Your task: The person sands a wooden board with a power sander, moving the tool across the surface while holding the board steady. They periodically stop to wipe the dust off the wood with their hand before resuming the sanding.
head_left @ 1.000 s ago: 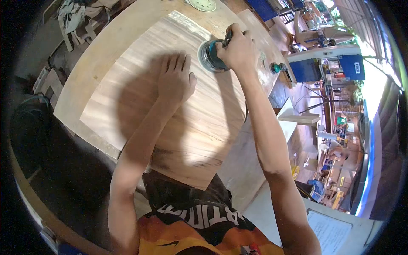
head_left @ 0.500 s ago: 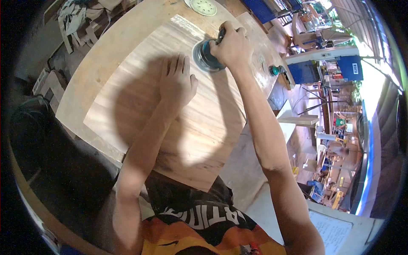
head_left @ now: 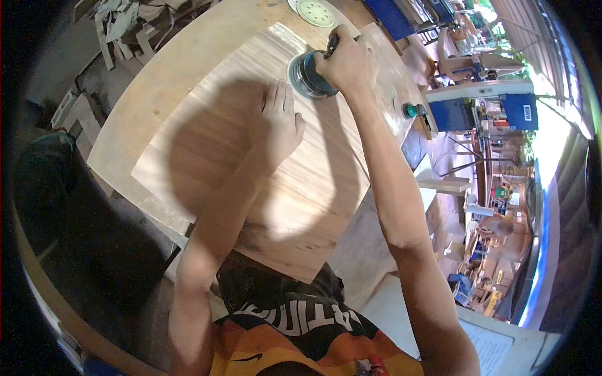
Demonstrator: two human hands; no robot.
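My right hand is wrapped round the top of a teal and black sander, which rests on the upper right part of a pale wooden panel. To its left, my left hand lies on the panel, palm down with the fingers stretched out, holding nothing. The panel sits on a larger worktable, and shadows of my head and arms fall across it. Past the sander, at the table's far edge, lies a round sanding disc with holes.
A small green and black object stands at the table's right edge. A printed sheet is at the lower right. Wood scraps lie at the upper left. Blue cabinets and, farther off, a person are on the right.
The view has shifted slightly, so the panel and table sit a little farther right. My left hand appears slightly nearer the sander; my right hand keeps its hold on it.
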